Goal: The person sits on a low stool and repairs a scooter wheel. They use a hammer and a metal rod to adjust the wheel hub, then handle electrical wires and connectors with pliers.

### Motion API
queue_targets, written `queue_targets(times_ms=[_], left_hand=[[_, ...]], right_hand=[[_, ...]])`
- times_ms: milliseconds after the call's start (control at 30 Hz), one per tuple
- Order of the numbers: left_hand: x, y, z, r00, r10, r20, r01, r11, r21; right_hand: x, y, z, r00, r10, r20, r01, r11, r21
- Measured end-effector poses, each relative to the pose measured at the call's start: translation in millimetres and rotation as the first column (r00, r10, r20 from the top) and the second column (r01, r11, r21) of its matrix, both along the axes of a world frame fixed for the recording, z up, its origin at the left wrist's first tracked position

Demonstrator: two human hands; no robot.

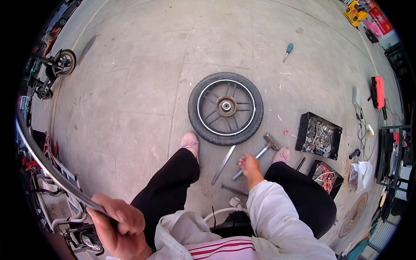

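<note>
We count two hands [119, 225] [249, 167] and two pink shoes [190, 142] [281, 156] near us, with one spoked wheel [250, 89] on the floor [130, 86] beyond, one hammer [262, 152] nearer on the right, and one screwdriver [289, 50] at the far right. Of long metal bars [223, 166] we see three: one in our left hand, two lying down. To the right we have two open black boxes [304, 125] [312, 171] and one white bag [365, 173].

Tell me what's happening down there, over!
Left hand gripping metal bar. Right hand curled over hammer, hold unclear. Wheel flat on ground, nothing on top.
</note>
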State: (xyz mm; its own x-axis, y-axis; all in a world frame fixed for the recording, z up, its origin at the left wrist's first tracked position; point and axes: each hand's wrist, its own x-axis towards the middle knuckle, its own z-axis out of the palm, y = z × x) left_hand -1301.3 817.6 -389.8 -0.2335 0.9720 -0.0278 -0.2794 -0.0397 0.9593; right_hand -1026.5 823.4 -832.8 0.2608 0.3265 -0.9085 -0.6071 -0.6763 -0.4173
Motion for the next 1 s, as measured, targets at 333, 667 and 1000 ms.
queue_targets(times_ms=[333, 667, 1000], left_hand=[[16.1, 12.1, 1.1, 0.997, -0.078, 0.007, 0.078, 0.997, -0.002], [27.9, 6.3, 1.6, 0.994, -0.110, 0.013, 0.110, 0.994, -0.018], [28.3, 7.3, -5.6, 0.987, -0.135, -0.091, 0.141, 0.988, 0.062]], right_hand=[[-11.8, 72.2, -9.5, 0.973, -0.089, -0.213, 0.133, 0.970, 0.202], [-24.6, 85.1, -0.3, 0.942, -0.184, -0.281, 0.231, 0.962, 0.147], [-76.3, 71.8, 28.4, 0.917, -0.136, -0.376, 0.168, 0.985, 0.051]])
